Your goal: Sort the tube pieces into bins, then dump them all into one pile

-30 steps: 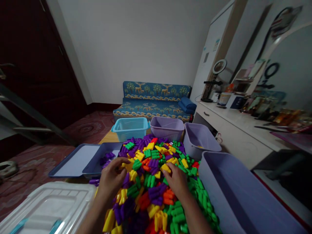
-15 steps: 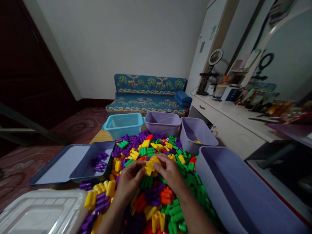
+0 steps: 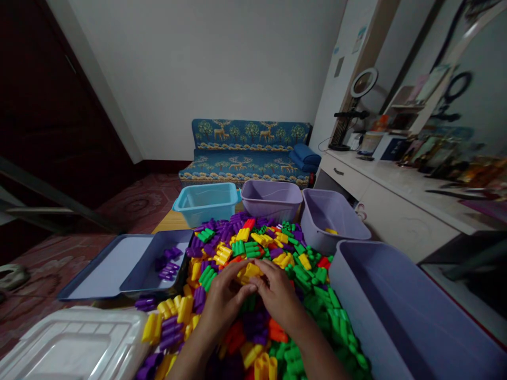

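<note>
Over the middle of a heap of plastic building blocks [image 3: 253, 248], my two hands meet around a cluster of yellow building blocks [image 3: 250, 272]. My left hand [image 3: 229, 290] grips it from the left, thumb at the near side. From the right my right hand [image 3: 273, 287] closes on the same blocks, its fingers arched over the top. Both hands hide part of the cluster, so I cannot tell how many blocks it has. Green, purple, red and yellow blocks lie loose beneath and around the hands.
Behind the heap stand a light blue bin [image 3: 206, 203] and two purple bins [image 3: 271, 198], the right one with a yellow block inside. A long purple bin [image 3: 396, 306] lies right. At left are a dark blue tray [image 3: 158, 258] with purple blocks and a white lid [image 3: 75, 343].
My hands have drawn closer together, with the fingertips now nearly meeting over the yellow blocks. The whole view has shifted slightly, so the scene sits further right.
</note>
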Demonstrator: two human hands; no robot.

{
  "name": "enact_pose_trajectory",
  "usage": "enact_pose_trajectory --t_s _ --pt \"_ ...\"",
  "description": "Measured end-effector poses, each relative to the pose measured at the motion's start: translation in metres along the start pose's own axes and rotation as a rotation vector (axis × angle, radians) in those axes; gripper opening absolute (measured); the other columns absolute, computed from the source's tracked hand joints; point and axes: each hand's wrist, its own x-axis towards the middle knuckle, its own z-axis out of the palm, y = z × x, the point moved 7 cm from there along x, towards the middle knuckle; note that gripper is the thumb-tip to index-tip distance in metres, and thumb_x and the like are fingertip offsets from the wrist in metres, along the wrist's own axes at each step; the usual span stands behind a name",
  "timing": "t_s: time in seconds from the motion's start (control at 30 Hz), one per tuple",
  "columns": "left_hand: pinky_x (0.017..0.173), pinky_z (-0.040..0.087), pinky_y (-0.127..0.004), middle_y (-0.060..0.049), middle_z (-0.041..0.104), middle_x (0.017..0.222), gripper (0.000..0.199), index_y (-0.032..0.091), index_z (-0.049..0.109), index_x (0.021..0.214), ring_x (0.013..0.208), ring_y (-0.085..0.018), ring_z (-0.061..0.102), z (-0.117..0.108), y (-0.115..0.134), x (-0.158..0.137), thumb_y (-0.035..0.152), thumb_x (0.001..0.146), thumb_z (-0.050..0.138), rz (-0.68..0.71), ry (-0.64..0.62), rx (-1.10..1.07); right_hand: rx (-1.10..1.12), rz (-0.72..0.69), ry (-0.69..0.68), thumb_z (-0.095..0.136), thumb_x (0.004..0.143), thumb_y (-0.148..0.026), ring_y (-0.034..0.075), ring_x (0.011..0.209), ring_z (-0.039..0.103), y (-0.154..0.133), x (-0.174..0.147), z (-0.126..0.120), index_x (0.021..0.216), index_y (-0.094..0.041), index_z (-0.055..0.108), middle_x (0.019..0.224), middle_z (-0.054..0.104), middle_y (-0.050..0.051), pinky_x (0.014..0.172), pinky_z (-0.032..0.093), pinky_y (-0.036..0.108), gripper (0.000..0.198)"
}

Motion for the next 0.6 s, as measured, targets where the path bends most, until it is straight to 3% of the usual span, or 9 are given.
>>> enact_pose_trajectory --t_s 0.07,0.13,0.23,0.37,0.6 --pt "0.083 0.052 -0.031 -0.008 0.07 0.106 0.029 0.018 0.068 0.106 0.097 -0.021 0.066 -0.001 -0.001 0.0 0.034 0.081 0.065 0.015 0.016 0.027 -0.058 0.002 -0.051 0.056 0.081 -0.018 0.017 0.09 0.062 0.001 0.001 -0.007 0.115 -0.022 0.065 0.111 0.064 0.006 0.085 0.05 0.032 0.036" --pt "0.077 0.053 -0.03 -0.008 0.071 0.1 0.023 0.017 0.069 0.098 0.091 -0.021 0.066 -0.002 -0.003 0.0 0.033 0.082 0.063 0.011 0.038 0.049 -0.099 0.029 -0.014 0.059 0.079 -0.021 0.013 0.076 0.062 0.007 0.006 -0.023 0.114 -0.023 0.065 0.116 0.061 0.007 0.076 0.053 0.03 0.036" --pt "0.076 0.053 -0.029 -0.008 0.071 0.097 0.023 0.017 0.068 0.096 0.089 -0.021 0.066 -0.003 -0.004 -0.001 0.034 0.081 0.064 -0.01 0.056 0.068 -0.2 0.057 0.222 0.06 0.08 -0.028 0.013 0.071 0.062 0.019 0.017 -0.064 0.113 -0.02 0.066 0.125 0.054 0.011 0.072 0.055 0.032 0.034" --pt "0.078 0.052 -0.029 -0.008 0.07 0.099 0.026 0.017 0.068 0.097 0.091 -0.021 0.066 -0.001 -0.009 -0.002 0.037 0.08 0.065 -0.063 0.052 0.053 -0.457 0.149 0.501 0.061 0.08 -0.03 0.017 0.074 0.065 0.031 0.027 -0.108 0.117 -0.016 0.064 0.14 0.04 0.018 0.082 0.053 0.04 0.039" --pt "0.067 0.055 -0.027 -0.008 0.072 0.098 0.043 0.016 0.068 0.101 0.081 -0.022 0.069 -0.007 -0.01 -0.002 0.046 0.071 0.073 -0.306 0.016 -0.15 -0.715 0.377 0.404 0.062 0.082 -0.032 0.031 0.102 0.065 0.045 0.039 -0.115 0.126 -0.014 0.058 0.152 0.022 0.023 0.091 0.048 0.042 0.048"
